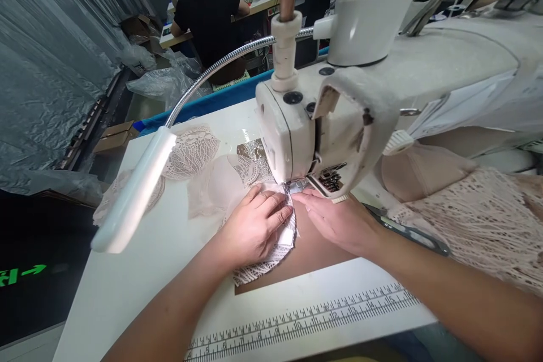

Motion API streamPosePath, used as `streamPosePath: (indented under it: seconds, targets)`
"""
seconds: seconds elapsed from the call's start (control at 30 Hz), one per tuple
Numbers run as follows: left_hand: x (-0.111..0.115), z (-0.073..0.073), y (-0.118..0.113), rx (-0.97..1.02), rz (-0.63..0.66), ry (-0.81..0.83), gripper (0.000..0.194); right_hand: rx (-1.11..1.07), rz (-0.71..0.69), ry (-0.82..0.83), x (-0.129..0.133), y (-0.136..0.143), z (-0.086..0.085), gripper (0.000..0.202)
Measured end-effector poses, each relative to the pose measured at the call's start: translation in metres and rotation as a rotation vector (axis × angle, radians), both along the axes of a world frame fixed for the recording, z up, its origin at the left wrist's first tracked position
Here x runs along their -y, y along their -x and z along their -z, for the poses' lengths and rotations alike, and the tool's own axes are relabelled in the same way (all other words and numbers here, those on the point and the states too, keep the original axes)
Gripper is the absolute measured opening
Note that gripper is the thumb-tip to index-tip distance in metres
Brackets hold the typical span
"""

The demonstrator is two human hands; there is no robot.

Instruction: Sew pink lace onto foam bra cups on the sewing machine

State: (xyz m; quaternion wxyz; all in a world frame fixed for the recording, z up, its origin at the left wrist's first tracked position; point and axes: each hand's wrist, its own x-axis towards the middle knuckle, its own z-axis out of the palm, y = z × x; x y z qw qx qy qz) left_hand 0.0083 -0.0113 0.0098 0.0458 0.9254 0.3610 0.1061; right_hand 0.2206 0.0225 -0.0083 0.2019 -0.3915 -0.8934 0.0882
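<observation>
My left hand (pixel 257 225) lies over a curved lace bra cup piece (pixel 271 260), fingers bent and pressed on it, holding it on the sewing machine's bed. The piece's dark-trimmed edge runs up to the presser foot (pixel 298 185). My right hand (pixel 335 220) rests to the right of that edge, its fingers stretched toward the presser foot; its fingertips are partly hidden by the machine. I see no object in the right hand. The white sewing machine head (pixel 288 136) stands just above both hands.
More lace cup pieces (pixel 190 153) lie left on the white table (pixel 169 260). At right are a beige lace garment (pixel 475 209) and a dark-handled tool (pixel 416 235). A lamp (pixel 136 192) hangs at left on a flexible neck. A printed ruler (pixel 297 322) runs along the front. Other people sit behind.
</observation>
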Motion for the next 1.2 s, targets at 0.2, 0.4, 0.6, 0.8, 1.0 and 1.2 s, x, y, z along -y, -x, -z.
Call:
streamPosePath:
  seconds: [0.2,0.4,0.6,0.8,1.0,1.2]
  targets:
    - [-0.0008,0.0023,0.0026,0.014,0.012,0.006,0.040,0.005,-0.064,0.005,0.0037,0.0009,-0.0029,0.033]
    - [-0.0022,0.0058,0.0035,0.032,0.001,0.028,0.043,0.033,-0.060,0.025,0.0042,0.0018,-0.0007,0.033]
    - [-0.0039,0.0059,0.0010,0.011,-0.037,-0.001,0.042,0.062,-0.017,-0.033,0.0043,0.0034,0.0021,0.030]
    - [-0.0042,0.0075,0.0004,0.007,-0.037,-0.034,0.039,0.052,-0.021,-0.063,0.0041,0.0042,0.0038,0.030]
    - [-0.0047,0.0080,0.0030,0.001,-0.018,-0.045,0.039,0.015,-0.043,-0.053,0.0032,0.0022,0.0053,0.030]
    - [-0.0077,0.0101,0.0056,0.030,-0.020,-0.019,0.040,-0.042,-0.096,-0.075,0.0019,-0.0019,0.0036,0.030]
